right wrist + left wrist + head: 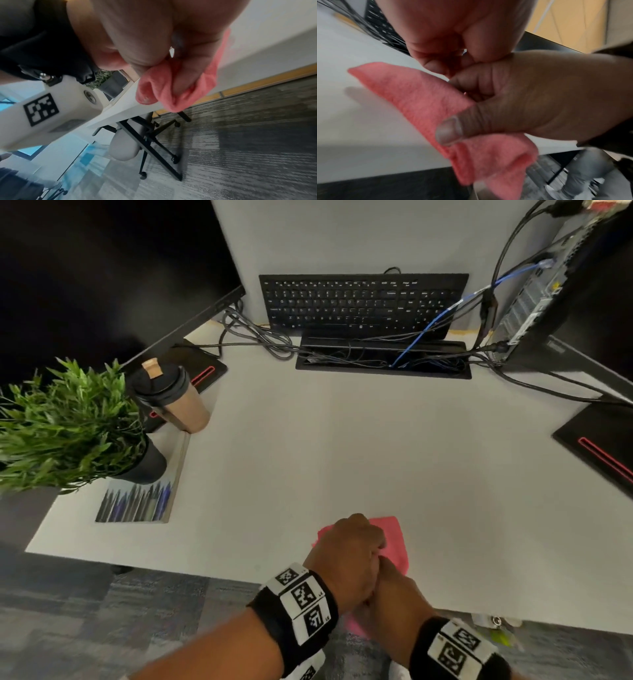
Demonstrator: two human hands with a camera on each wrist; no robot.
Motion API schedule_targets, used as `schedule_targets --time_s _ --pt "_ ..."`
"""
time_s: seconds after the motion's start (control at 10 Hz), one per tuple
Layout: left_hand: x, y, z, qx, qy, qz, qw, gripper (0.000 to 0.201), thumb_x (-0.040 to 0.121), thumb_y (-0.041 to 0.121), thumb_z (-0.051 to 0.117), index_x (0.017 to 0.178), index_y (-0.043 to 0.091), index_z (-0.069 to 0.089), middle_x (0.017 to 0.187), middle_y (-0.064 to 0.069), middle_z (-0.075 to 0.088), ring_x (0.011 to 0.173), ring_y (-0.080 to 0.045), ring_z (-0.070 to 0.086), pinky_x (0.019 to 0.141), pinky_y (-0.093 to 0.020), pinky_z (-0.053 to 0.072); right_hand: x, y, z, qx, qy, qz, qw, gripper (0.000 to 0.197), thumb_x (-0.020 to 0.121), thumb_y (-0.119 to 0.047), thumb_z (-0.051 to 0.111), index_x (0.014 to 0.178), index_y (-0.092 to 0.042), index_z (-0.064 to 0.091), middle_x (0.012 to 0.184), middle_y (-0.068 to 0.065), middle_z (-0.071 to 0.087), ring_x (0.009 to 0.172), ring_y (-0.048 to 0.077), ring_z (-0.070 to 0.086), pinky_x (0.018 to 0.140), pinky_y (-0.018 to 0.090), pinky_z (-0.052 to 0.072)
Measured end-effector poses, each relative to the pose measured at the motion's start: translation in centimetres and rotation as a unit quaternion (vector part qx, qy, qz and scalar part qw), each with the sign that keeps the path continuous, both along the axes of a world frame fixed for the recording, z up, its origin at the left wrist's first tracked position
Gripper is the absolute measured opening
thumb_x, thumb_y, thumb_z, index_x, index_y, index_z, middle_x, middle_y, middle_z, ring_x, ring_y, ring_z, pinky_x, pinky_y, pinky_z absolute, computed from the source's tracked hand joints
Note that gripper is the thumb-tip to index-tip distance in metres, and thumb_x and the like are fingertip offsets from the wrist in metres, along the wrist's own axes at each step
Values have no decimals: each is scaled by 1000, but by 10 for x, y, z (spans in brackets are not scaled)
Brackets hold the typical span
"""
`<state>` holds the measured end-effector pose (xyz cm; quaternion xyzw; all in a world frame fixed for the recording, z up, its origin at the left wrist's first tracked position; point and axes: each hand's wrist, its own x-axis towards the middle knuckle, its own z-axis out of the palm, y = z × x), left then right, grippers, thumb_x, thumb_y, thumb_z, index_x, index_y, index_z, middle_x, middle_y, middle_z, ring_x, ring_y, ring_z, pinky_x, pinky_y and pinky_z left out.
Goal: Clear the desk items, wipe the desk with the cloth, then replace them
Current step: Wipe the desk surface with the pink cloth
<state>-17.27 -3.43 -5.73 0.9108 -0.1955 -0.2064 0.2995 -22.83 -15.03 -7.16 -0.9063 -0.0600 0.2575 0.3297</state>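
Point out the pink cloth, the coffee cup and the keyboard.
pink cloth (394, 537), head view, bare far corner.
coffee cup (186, 409), head view, tan side wall.
keyboard (359, 302), head view, middle key rows.

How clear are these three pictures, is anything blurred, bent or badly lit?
Head view: evenly lit, wide-angle bending at the edges, the keyboard sharp, the left hand and right hand slightly soft over the pink cloth. Left wrist view: close and soft, background smeared, the cloth casting a faint shadow on the desk. Right wrist view: the hand out of focus, the carpet streaked.
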Motion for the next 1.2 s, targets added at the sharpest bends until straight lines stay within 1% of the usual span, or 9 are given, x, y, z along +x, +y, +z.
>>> schedule_targets --time_s 0.1,0.2,0.4,0.5,0.6,0.7,0.9,1.0,1.2 --pt "7 25 -6 4 -9 55 998 28 86 11 46 104 20 65 111 -1 59 102 -19 57 91 -34 47 14 39 -18 58 -40 34 997 45 86 -20 58 130 -15 49 115 -6 64 107 9 58 93 21 48" --pt "19 51 -7 11 -23 93 995 29 87 12 44 104 22 64 112 2 59 103 -16 56 92 -34 47 26 68 -17 87 -28 49 995 33 94 -13 50 127 -14 52 118 3 64 110 8 58 99 22 46" --pt "39 76 7 25 -15 70 997 26 88 16 46 102 23 67 106 2 61 98 -14 58 91 -33 47 44 102 3 -38 -67 205 976 25 90 -19 54 112 -10 62 118 14 64 112 33 57 96 46 46" --pt "48 88 5 48 -10 67 997 33 86 26 38 106 27 65 106 4 60 97 -15 58 90 -35 48 53 111 1 -93 -136 247 955 34 92 -14 49 125 -9 56 129 17 57 122 36 48 104 47 38" --pt "49 90 2 93 6 67 993 33 89 24 37 108 27 64 108 3 57 100 -16 57 89 -30 44 59 110 -8 -1 -158 243 957 49 94 -8 41 143 -10 37 145 18 42 135 34 34 114 42 27" --pt "43 85 -5 100 20 55 993 30 91 18 41 109 25 64 110 1 57 102 -17 56 87 -28 44 55 98 -36 -5 -205 339 918 48 91 -15 50 138 -18 46 145 8 47 136 27 37 115 40 27" --pt "30 69 -13 98 40 30 994 31 87 21 39 105 28 63 110 3 57 101 -17 57 89 -36 49 34 35 -24 -17 -185 430 884 23 80 -11 63 102 -9 70 114 14 67 110 34 59 100 47 43" --pt "25 58 -12 93 45 -24 994 33 85 22 38 104 27 65 108 1 59 100 -19 58 86 -36 49 26 -5 -17 53 -122 344 930 27 86 -17 47 92 -9 72 110 8 69 107 23 62 99 38 47" --pt "20 34 -8 45 -3 -10 999 30 89 18 43 109 27 63 113 5 57 104 -14 55 91 -34 47 20 -74 10 -115 -130 159 972 24 84 -11 53 98 -19 70 114 0 66 107 22 61 88 38 53"
